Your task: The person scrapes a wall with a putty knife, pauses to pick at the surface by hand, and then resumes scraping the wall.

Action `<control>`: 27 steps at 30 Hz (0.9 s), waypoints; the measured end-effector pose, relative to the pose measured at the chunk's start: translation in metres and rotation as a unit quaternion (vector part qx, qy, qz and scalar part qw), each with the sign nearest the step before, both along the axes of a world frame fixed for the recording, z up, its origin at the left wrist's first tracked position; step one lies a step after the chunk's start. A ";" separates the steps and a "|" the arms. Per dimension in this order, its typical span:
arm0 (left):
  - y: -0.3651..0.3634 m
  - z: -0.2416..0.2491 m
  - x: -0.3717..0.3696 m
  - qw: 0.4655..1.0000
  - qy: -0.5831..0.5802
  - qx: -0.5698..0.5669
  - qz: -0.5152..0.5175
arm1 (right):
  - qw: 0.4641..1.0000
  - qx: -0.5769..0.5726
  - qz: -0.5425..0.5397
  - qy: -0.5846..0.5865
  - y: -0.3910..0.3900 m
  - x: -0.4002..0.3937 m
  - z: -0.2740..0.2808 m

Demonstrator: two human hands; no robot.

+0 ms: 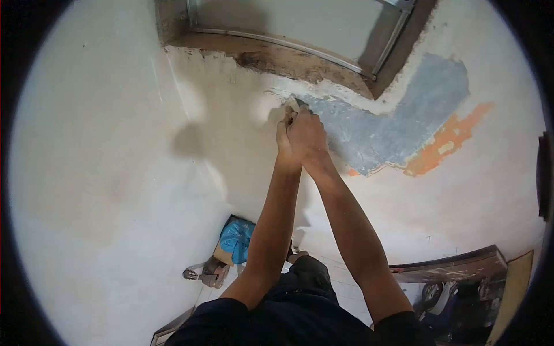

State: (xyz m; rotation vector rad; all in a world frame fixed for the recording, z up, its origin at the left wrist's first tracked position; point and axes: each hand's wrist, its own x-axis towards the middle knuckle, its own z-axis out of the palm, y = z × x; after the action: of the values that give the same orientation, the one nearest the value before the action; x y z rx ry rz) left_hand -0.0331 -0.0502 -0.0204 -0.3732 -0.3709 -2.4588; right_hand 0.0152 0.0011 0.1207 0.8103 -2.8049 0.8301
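Note:
My left hand (283,134) and my right hand (308,131) are closed together around a small scraper (295,104), pressed up to the wall. Only its pale and dark end shows above my fingers; the handle is hidden in my grip. The scraper is at the left end of a bare grey patch (381,135), where the pale coating (242,115) meets it. Along the patch's lower right edge runs a strip of orange paint (447,144). Both arms are stretched upward and forward.
Above the hands is a window frame (277,41) with a rough, worn sill (300,64). Below left, a blue plastic bag (235,237) lies on a box by the wall. At lower right, a motorbike (441,303) stands beyond a brown-edged panel (456,264).

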 end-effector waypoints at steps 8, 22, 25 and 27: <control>0.039 0.020 -0.002 0.999 0.010 -0.031 0.003 | 1.000 0.023 -0.015 0.006 0.029 -0.003 0.005; 0.000 0.019 0.002 0.999 -0.031 -0.036 0.022 | 1.000 -0.017 -0.001 0.002 0.008 0.004 0.013; 0.020 0.016 0.000 0.999 -0.032 -0.037 0.025 | 0.999 0.007 -0.007 0.031 0.023 0.003 0.008; 0.031 0.010 -0.004 0.999 -0.038 -0.030 0.020 | 0.998 -0.005 0.027 0.057 0.019 0.003 0.002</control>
State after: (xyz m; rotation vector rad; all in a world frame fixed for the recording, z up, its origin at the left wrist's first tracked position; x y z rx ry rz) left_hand -0.0369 -0.0188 -0.0104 -0.2953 -0.4801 -2.4313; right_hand 0.0180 0.0199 0.1225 0.9057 -2.6892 0.7789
